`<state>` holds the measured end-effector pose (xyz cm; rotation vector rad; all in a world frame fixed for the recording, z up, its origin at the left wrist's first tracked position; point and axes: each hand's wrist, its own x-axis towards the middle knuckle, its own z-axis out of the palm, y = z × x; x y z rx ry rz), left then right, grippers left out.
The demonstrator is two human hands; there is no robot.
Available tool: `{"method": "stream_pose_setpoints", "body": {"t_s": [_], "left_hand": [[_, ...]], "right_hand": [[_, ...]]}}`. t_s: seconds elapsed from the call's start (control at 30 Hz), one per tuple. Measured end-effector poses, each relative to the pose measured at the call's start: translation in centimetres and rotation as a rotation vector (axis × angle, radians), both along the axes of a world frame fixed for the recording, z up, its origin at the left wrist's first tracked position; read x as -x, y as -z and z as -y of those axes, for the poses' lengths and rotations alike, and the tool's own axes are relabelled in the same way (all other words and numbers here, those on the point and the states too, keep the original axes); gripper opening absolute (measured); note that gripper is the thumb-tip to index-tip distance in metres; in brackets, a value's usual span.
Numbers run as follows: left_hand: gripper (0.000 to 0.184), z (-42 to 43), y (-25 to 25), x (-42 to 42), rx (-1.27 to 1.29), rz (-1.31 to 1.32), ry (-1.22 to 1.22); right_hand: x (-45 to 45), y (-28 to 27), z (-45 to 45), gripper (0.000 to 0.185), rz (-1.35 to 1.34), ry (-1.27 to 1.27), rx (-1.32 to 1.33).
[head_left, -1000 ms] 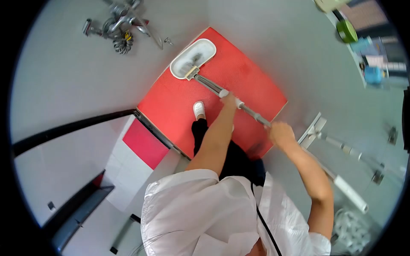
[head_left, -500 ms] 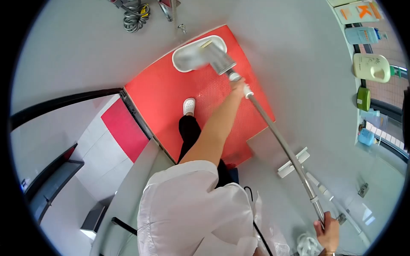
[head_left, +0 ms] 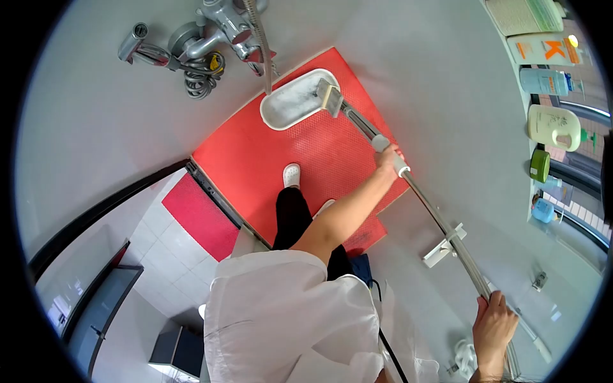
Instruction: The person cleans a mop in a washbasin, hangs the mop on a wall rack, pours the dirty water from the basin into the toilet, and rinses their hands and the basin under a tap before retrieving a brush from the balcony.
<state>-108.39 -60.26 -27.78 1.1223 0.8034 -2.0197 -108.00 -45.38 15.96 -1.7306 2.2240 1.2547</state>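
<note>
A sponge mop [head_left: 440, 221] with a long metal pole runs diagonally across the view. My left hand [head_left: 388, 157] is wrapped round the white grip near the mop's head. Farther back along the pole, at the lower right, my right hand [head_left: 495, 324] is also closed on it. The mop's pale block-shaped head [head_left: 330, 99] is at the right end of a white oblong basin [head_left: 281, 126], overlapping its rim. Whitish, sudsy-looking liquid [head_left: 295, 101] lies in the basin, which stands on the red textured floor mat [head_left: 255, 150].
Chrome taps [head_left: 220, 32] and a coiled grey hose [head_left: 203, 80] are on the wall beyond the basin. Several bottles [head_left: 554, 127] line a ledge at right. A white wall holder [head_left: 445, 246] is beside the pole. A dark-edged doorway track [head_left: 217, 198] borders the mat; my white shoe [head_left: 291, 175] is on it.
The mop head, blurred over the basin before, now appears sharp at its right end. My left hand has moved right with the grip. The view has shifted, showing more of the taps.
</note>
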Motion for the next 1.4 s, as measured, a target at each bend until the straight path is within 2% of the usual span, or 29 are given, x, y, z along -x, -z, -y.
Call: {"method": "stream_pose_setpoints", "body": {"t_s": [0.13, 0.27, 0.47, 0.57, 0.67, 0.83, 0.93, 1.07, 1.2, 1.3, 1.4], "left_hand": [[0.012, 0.4, -6.6, -2.1, -0.015, -0.149, -0.039], [0.011, 1.2, -8.7, -5.5, 0.0, -0.239, -0.063], [0.01, 2.7, -9.8, -8.2, 0.045, -0.207, -0.058], [0.011, 1.6, -12.6, -8.5, 0.087, -0.158, -0.044], [0.011, 2.5, -12.8, -8.3, 0.083, -0.215, -0.087], [0.013, 1.5, -16.5, -8.3, 0.043, -0.246, -0.149], [0.014, 1.7, -15.2, -8.3, 0.049, -0.267, -0.109], [0.013, 3.1, -13.3, -9.6, 0.029, -0.211, -0.07], [0.01, 3.0, -9.3, -10.9, 0.038, -0.063, -0.091], [0.009, 2.6, -5.1, -12.2, 0.014, -0.085, -0.117], [0.01, 2.8, -4.1, -12.3, 0.021, -0.051, -0.09]], "right_hand": [[-2.4, 3.3, 4.5, 0.027, -0.123, -0.158, -0.039], [-5.4, 4.8, 7.7, 0.026, -0.189, -0.315, -0.019], [-7.3, 3.8, 10.3, 0.027, -0.159, -0.291, -0.062], [-8.3, 4.2, 10.6, 0.025, -0.153, -0.288, -0.058], [-8.4, 3.8, 11.1, 0.022, -0.13, -0.272, -0.041], [-8.8, 0.3, 10.7, 0.023, -0.164, -0.269, -0.054], [-9.1, 0.8, 10.6, 0.024, -0.23, -0.335, -0.06], [-8.6, 3.3, 12.0, 0.024, -0.166, -0.337, -0.081], [-7.6, 6.7, 12.6, 0.027, -0.054, -0.396, -0.072], [-8.2, 10.4, 11.8, 0.028, -0.05, -0.449, -0.046], [-9.0, 11.2, 12.0, 0.029, -0.069, -0.481, -0.028]]}}
